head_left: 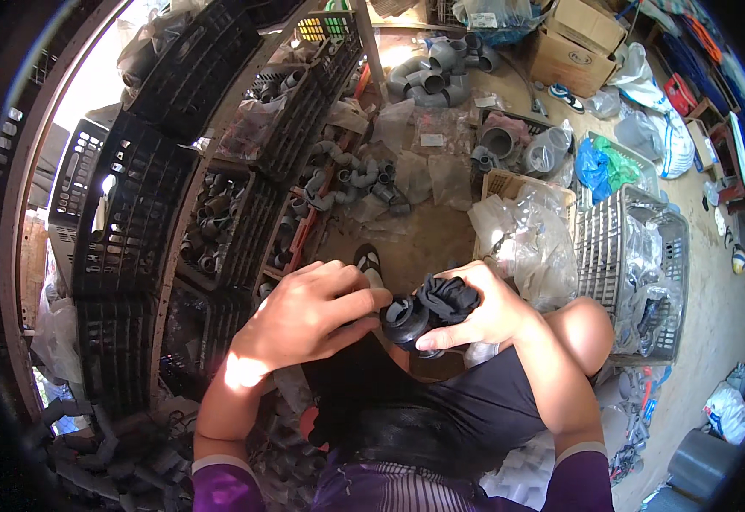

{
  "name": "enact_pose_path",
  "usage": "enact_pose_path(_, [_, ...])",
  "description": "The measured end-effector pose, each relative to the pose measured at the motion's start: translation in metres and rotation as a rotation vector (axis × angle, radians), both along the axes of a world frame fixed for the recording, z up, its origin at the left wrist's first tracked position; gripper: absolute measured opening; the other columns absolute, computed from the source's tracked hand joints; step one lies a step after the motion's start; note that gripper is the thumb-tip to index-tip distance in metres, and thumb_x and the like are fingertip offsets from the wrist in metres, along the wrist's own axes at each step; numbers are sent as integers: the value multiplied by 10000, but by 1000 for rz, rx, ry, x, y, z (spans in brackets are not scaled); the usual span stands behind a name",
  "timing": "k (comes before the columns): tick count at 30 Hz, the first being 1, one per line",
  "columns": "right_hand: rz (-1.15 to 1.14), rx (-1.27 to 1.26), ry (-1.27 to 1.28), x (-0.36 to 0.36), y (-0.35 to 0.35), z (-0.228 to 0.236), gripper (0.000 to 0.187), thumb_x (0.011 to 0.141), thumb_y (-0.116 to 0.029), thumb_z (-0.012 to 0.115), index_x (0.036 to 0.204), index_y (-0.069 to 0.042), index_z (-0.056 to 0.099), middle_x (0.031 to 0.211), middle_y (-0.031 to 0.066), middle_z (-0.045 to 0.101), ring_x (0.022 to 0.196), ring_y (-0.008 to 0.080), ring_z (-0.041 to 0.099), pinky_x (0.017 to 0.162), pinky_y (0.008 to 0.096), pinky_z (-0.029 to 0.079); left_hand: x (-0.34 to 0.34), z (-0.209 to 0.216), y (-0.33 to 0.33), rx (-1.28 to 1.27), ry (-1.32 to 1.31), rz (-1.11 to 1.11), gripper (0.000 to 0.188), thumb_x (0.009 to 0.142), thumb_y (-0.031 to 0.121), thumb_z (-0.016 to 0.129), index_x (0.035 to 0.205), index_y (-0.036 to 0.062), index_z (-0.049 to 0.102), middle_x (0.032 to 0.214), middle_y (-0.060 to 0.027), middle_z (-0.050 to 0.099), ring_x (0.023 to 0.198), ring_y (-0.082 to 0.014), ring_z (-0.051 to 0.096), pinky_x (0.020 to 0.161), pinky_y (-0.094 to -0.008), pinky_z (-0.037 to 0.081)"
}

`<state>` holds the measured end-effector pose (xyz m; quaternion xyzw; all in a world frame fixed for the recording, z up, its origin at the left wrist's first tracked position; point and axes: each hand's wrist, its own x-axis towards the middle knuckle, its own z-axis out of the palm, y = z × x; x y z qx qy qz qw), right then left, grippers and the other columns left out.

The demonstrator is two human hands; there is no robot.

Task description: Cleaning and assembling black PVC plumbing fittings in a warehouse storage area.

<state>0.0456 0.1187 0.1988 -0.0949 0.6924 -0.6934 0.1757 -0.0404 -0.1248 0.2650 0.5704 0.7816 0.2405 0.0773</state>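
Observation:
A black pipe fitting [406, 321] with a round, ringed mouth is held over my lap, between my two hands. My right hand [493, 312] is closed round it, thumb along the near side, and also grips a bunched black cloth [447, 299] against it. From the left, my left hand [317, 309] reaches in with bent fingers, their tips at the fitting's left edge in what looks like a pinch. The underside of the fitting is hidden.
Black crates [137, 213] of fittings line a rack on my left. Grey pipe elbows [441, 72] and curved traps [351, 175] lie ahead on the floor. A grey crate [598, 247] with plastic bags stands right, below cardboard boxes [573, 60]. Dark fittings [90, 456] are heaped lower left.

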Motion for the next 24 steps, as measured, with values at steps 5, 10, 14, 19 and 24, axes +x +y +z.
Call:
enact_pose_path(5, [36,2,-54,1,-1,3,435,701,-288,894,987,-14,715,842,18,720,764,61,583,766,269,506,4,2,0,18,84,-98,271,724,78,746,983,94,667,917,-38,633,756,-219,602,656,-359,496])
enact_pose_path(10, [37,85,-27,1,-2,3,432,705,-305,885,964,-2,716,808,41,717,734,70,587,737,281,513,9,-7,0,-72,216,-89,311,738,123,725,1038,109,646,806,-7,548,736,-192,584,647,-331,497])
enact_pose_path(14, [32,197,97,1,-2,6,430,705,-310,877,960,-2,720,792,80,712,708,95,603,723,293,521,9,-16,1,-72,210,-101,301,740,115,722,1028,93,636,807,-10,570,749,-192,603,651,-336,502])
enact_pose_path(19, [19,203,109,1,-2,0,443,697,-313,880,960,5,719,791,106,711,695,114,614,710,305,523,8,-16,0,-48,204,-106,291,744,116,721,1023,86,645,866,-20,615,777,-182,621,660,-323,505])
enact_pose_path(24, [-30,138,162,-1,-3,-2,462,680,-323,889,927,25,714,770,112,700,679,131,621,674,317,511,9,-15,-3,-34,278,-95,316,740,145,724,1045,93,656,853,-11,606,766,-165,610,653,-312,496])
